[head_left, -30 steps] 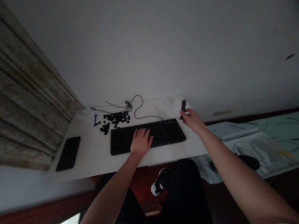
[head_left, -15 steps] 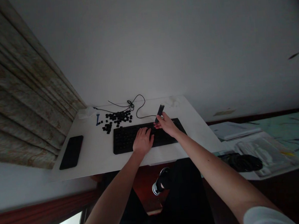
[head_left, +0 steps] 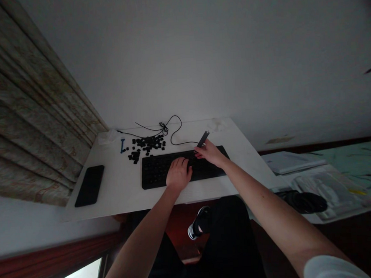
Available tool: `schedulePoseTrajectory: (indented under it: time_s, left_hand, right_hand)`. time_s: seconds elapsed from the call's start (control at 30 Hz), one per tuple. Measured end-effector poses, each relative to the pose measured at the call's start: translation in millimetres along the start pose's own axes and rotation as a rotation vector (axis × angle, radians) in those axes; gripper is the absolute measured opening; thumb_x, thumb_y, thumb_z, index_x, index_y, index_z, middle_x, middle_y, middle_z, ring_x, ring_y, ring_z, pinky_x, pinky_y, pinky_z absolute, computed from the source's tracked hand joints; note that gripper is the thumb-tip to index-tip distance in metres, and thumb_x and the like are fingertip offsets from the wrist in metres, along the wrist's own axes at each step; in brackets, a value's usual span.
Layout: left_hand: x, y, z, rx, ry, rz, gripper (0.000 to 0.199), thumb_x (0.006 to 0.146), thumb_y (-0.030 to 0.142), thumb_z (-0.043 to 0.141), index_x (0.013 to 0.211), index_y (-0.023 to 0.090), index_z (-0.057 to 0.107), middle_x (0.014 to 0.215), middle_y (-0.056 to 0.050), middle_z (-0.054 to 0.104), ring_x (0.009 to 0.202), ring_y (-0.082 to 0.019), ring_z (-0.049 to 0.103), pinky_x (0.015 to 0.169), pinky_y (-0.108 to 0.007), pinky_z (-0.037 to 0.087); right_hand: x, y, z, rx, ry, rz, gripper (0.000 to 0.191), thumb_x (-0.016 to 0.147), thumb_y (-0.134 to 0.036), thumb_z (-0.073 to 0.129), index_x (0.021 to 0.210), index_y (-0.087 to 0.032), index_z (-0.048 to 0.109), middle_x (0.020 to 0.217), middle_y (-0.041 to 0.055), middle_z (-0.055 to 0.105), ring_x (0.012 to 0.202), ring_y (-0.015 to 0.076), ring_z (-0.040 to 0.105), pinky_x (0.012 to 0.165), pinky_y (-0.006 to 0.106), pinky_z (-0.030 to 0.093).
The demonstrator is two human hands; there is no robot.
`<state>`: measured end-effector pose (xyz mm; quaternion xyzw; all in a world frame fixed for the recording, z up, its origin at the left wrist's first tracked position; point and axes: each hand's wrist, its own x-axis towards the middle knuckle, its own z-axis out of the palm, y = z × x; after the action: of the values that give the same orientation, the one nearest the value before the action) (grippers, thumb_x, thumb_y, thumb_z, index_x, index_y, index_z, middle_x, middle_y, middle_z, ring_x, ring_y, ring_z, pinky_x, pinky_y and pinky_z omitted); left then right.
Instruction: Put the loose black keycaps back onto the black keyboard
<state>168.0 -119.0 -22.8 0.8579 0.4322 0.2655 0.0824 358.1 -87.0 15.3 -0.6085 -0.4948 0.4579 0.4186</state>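
Note:
A black keyboard (head_left: 154, 174) lies on the white table, its left part in plain sight and its middle partly covered by my hands. My left hand (head_left: 178, 173) rests flat on the middle of it, fingers stretched forward and a little apart, holding nothing. Just to the right, my right hand (head_left: 209, 152) grips a slim dark grey stick-like tool (head_left: 203, 138) between thumb and fingers, over the keyboard's far side. The tool leans up and to the right; its lower end is hidden by my fingers, so its kind is unclear. Behind the keyboard's left end lie several loose black keycaps (head_left: 148, 144).
A black phone (head_left: 89, 186) lies at the table's left. Near the keycaps are a small blue tool (head_left: 122, 146) and clear plastic (head_left: 107, 137). The keyboard's black cable (head_left: 176, 129) loops along the back. Papers (head_left: 293, 161) and a dark coil (head_left: 305, 201) lie at the right.
The tool in my right hand has tilted further to the right, and that hand has shifted slightly right. My left hand stays on the keyboard. The view has moved a little.

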Motion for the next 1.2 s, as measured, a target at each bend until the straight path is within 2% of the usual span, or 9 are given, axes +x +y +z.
schedulePoseTrajectory:
  time_s: [0.23,0.5,0.67,0.8,0.9,1.2]
  left_hand:
    - [0,1,-1.2,0.012,-0.014,-0.007,0.028,0.092,0.025,0.050,0.118,0.017,0.059,0.120,-0.012,0.063,0.117,-0.027,0.056,0.103,-0.044,0.046]
    - [0,1,-1.3,0.023,-0.036,-0.017,0.029,0.092,0.025,0.051,0.118,0.016,0.058,0.120,-0.013,0.063,0.119,-0.026,0.055,0.104,-0.043,0.045]
    - [0,1,-1.7,0.029,-0.050,-0.028,0.029,0.092,0.025,0.051,0.118,0.016,0.058,0.121,-0.013,0.063,0.120,-0.027,0.054,0.104,-0.044,0.044]
    - [0,2,-2.9,0.027,-0.053,-0.028,0.029,0.092,0.025,0.050,0.118,0.016,0.058,0.120,-0.013,0.063,0.120,-0.027,0.054,0.104,-0.043,0.045]
    - [0,2,-3.4,0.032,-0.049,-0.020,0.028,0.092,0.025,0.050,0.117,0.015,0.058,0.121,-0.013,0.063,0.119,-0.026,0.055,0.104,-0.042,0.045]
    - [1,1,-2.5,0.045,-0.032,-0.012,0.028,0.092,0.025,0.050,0.116,0.015,0.059,0.120,-0.012,0.063,0.116,-0.027,0.056,0.103,-0.043,0.046]
  right_hand:
    - [-1,-2,-10,-0.064,0.067,-0.008,0.034,0.083,-0.033,0.071,0.104,-0.022,0.047,0.073,-0.0003,0.068,0.062,0.0163,0.071,0.058,0.028,0.063]
    - [-4,-15,0,-0.226,0.160,0.015,0.043,0.083,-0.027,0.069,0.119,-0.018,0.047,0.069,0.0018,0.069,0.056,0.0192,0.070,0.046,0.025,0.058]
    - [-2,-26,6,-0.308,0.221,0.028,0.031,0.080,-0.020,0.067,0.108,-0.017,0.053,0.068,0.0026,0.070,0.050,0.0176,0.068,0.043,0.022,0.054]
    - [0,-31,9,-0.382,0.181,0.025,0.009,0.081,-0.020,0.065,0.085,-0.016,0.058,0.064,0.0054,0.069,0.049,0.0173,0.067,0.042,0.021,0.052]
    - [2,-34,9,-0.393,0.142,0.039,0.012,0.081,-0.021,0.065,0.074,-0.016,0.057,0.063,0.0080,0.069,0.050,0.0179,0.068,0.043,0.022,0.052]
    - [3,-30,7,-0.406,0.099,0.020,0.015,0.082,-0.022,0.066,0.072,-0.016,0.057,0.067,0.0090,0.071,0.053,0.0183,0.069,0.044,0.022,0.052]
